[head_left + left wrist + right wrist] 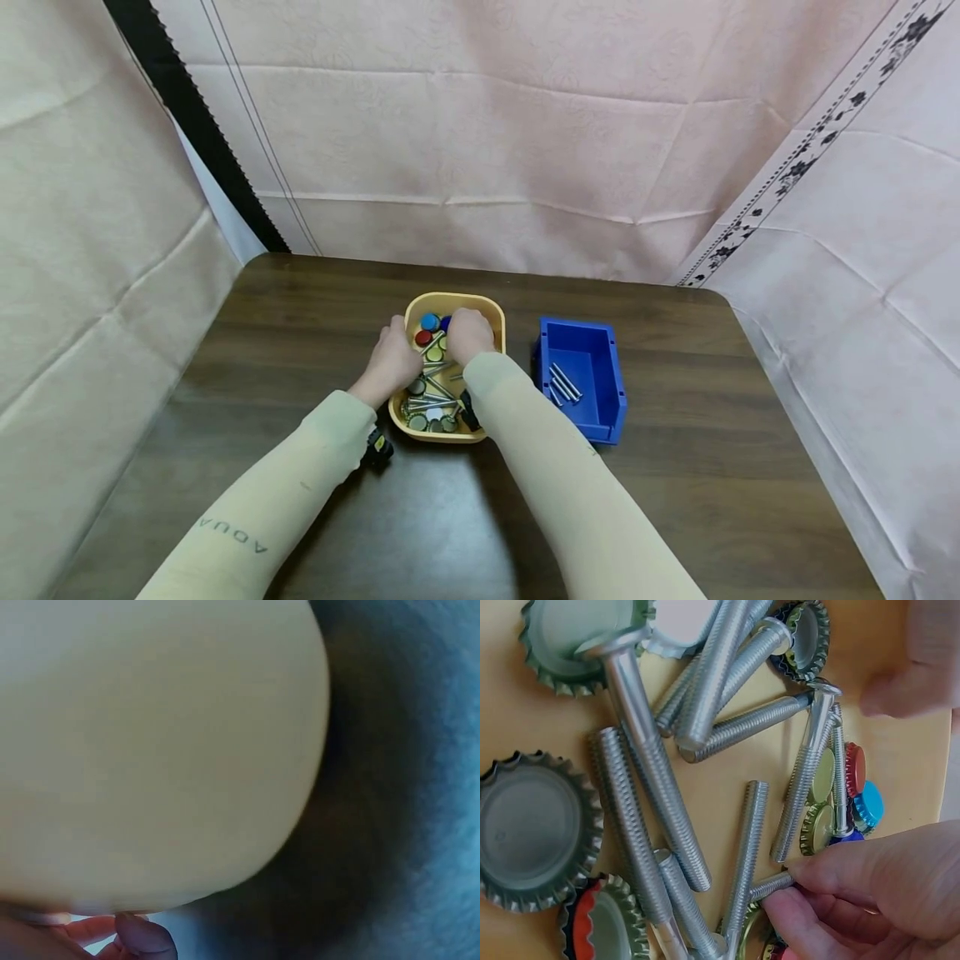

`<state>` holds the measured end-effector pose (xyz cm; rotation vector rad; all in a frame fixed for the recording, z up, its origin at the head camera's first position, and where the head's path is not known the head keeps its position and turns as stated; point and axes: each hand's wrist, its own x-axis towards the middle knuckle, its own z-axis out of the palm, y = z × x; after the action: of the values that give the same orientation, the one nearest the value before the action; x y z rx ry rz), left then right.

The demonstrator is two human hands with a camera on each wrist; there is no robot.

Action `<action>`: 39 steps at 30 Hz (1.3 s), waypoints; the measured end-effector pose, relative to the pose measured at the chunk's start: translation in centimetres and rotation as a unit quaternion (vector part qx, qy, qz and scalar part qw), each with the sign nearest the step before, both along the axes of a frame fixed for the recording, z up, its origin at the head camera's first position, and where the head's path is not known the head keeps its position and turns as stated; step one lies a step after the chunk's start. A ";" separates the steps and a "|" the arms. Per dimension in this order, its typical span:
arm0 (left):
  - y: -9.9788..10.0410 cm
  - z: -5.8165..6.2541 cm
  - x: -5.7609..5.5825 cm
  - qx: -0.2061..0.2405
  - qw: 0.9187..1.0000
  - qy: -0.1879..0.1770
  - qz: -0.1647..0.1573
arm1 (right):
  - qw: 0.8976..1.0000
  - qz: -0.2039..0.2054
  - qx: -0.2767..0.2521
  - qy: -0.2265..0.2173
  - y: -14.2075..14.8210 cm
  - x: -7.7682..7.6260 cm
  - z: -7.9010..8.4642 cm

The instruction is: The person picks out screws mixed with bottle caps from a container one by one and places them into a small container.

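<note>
A yellow tray (491,306) holds loose metal bolts (660,765) mixed with bottle caps (536,829). My right hand (471,335) reaches into its far right part. In the right wrist view, the thumb and forefinger pinch the end of a bolt (771,886) that lies low among the others. My left hand (393,358) is at the tray's left rim, and its fingers appear curled over that edge. Seen from the left wrist, the tray's pale outer wall (165,750) fills most of the view, with left fingertips (146,937) at its lower edge.
Right of the tray stands a blue bin (600,425) with several bolts (566,383) lying in its left side. Both containers sit on a dark wooden table (697,500). Pale cloth (525,150) hangs behind and along both sides.
</note>
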<state>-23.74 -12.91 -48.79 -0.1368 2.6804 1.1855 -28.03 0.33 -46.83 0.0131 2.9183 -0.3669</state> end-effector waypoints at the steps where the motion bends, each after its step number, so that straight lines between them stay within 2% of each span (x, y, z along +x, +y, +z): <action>1: 0.0 -0.1 0.0 0.003 1.000 -0.004 0.004 | 1.000 0.000 -0.001 0.001 0.0 0.0 0.0; 6: 0.0 -0.2 0.0 0.008 1.000 -0.020 0.014 | 1.000 0.000 -0.002 0.006 -0.1 0.2 0.1; 12: 0.3 -0.5 -0.2 -0.003 1.000 -0.009 0.013 | 1.000 -0.004 -0.014 0.003 -0.1 0.1 0.2; 23: 1.0 -0.9 -0.4 -0.014 1.000 -0.003 0.009 | 1.000 -0.013 -0.004 -0.001 0.1 0.2 -0.1; 39: 0.5 -0.7 -0.4 -0.027 1.000 0.004 0.011 | 0.999 0.032 -0.035 -0.020 1.2 0.1 1.9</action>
<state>-24.18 -12.41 -49.54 -0.1697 2.7251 1.1225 -27.92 1.57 -44.96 -0.0828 2.8560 -0.4515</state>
